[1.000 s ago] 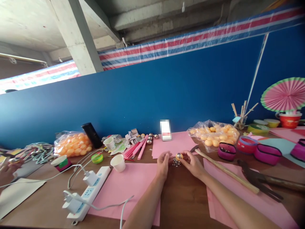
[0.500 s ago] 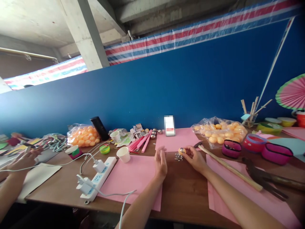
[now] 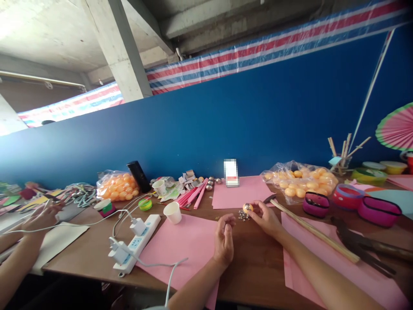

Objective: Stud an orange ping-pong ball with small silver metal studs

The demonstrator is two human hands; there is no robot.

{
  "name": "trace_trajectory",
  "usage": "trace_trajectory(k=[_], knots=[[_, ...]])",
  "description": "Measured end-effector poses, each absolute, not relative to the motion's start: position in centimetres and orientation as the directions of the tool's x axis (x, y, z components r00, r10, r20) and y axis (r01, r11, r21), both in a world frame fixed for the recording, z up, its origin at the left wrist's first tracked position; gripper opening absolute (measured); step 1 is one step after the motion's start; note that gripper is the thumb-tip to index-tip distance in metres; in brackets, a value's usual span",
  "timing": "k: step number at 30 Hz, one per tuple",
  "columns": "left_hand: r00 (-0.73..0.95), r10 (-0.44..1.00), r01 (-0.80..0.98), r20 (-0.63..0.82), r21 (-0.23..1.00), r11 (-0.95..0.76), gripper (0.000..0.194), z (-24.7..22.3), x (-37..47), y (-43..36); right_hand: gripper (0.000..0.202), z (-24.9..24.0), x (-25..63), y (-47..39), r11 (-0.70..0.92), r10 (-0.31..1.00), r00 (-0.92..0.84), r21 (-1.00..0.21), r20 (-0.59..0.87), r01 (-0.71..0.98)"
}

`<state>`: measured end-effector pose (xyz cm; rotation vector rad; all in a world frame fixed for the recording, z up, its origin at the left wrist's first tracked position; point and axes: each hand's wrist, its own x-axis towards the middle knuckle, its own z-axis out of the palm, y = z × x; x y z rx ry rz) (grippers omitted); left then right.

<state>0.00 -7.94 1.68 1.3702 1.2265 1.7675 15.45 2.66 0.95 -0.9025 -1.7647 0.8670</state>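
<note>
My right hand (image 3: 267,218) pinches a small orange ball (image 3: 248,209) with silvery, shiny pieces on its upper side. Just below the ball, a little pile of silver pieces (image 3: 244,215) lies on the brown table. To the left, my left hand (image 3: 224,242) rests at the edge of a pink sheet (image 3: 180,241), palm turned inward. Its fingers are loosely curled and apart, with nothing visible in them.
A white paper cup (image 3: 173,212) and a power strip (image 3: 137,244) with cables stand left. Bags of orange balls (image 3: 300,181) lie behind. On the right are a wooden stick (image 3: 318,232), a hammer (image 3: 371,243) and pink containers (image 3: 316,204). A co-worker's hands (image 3: 43,217) show far left.
My left hand has moved down towards me, away from the pile, and its fingers have curled. The right hand keeps the ball beside the pile. The view has shifted slightly.
</note>
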Motion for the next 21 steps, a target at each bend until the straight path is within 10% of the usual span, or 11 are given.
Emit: trace_trajectory(k=[21], knots=[[-0.24,0.954,-0.201,0.179,0.952,-0.23,0.051,7.9,0.5,-2.9,0.03,0.8,15.3,2.9,0.448,0.882,-0.254,-0.873,0.397,0.192]])
